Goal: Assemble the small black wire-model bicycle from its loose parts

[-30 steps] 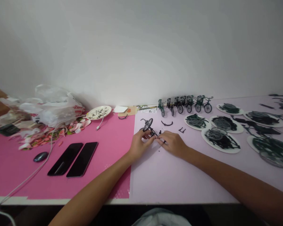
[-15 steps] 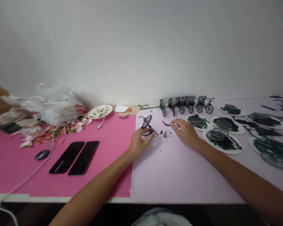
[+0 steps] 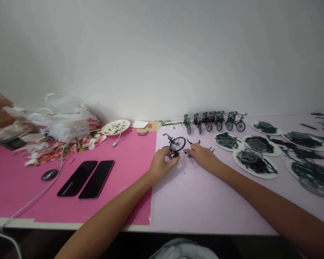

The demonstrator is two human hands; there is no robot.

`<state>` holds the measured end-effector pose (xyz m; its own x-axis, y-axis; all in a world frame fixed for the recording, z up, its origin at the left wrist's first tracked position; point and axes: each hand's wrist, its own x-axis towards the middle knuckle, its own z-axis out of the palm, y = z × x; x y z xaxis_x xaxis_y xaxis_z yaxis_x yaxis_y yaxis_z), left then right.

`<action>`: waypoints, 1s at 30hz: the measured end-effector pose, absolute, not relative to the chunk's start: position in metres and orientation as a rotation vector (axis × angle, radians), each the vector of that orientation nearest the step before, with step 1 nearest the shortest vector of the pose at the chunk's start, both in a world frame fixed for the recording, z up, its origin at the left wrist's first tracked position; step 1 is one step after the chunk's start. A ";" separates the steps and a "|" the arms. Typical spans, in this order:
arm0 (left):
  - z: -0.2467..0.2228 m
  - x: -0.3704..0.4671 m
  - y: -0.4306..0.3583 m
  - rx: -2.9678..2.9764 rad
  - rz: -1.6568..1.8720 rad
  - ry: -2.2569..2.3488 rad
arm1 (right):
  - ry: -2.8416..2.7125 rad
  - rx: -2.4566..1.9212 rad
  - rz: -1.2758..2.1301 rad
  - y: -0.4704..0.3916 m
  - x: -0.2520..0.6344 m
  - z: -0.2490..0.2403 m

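Observation:
My left hand is closed on a small black model bicycle, its spoked wheel tilted up and its handlebar to the upper left. Part of the frame is hidden by the fingers. On the pale sheet, my right hand reaches in from the right, thumb and forefinger apart at a cluster of tiny parts. Nothing shows held between these fingertips. Just beyond them lies a dark curved piece. A short dark piece is partly visible behind the right hand.
Several finished model bicycles stand along the wall. White plates of bicycle parts, such as the nearest plate, lie at right. To the left are two phones, a mouse, a cable, petals and a plastic bag.
My left hand has turned the bicycle so its wheel faces me more broadly. My right hand has moved left and nearer, over the tiny parts.

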<state>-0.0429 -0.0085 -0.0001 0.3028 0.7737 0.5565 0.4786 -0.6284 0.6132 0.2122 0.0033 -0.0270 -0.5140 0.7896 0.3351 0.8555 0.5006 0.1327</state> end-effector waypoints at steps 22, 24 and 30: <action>-0.003 -0.042 -0.009 2.303 1.260 0.988 | -2.325 -1.375 -0.304 0.009 0.208 -0.037; -0.003 -0.042 -0.009 2.302 1.254 0.986 | -2.235 -1.331 -0.176 0.007 0.206 -0.037; -0.005 -0.042 -0.008 2.321 1.249 0.991 | -1.920 -1.199 0.259 -0.009 0.195 -0.034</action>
<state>-0.0419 -0.0082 -0.0047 0.3760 0.7068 0.5991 0.4228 -0.7063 0.5679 0.1945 -0.0091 -0.0336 -0.1926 0.8182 0.5417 0.6456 0.5214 -0.5580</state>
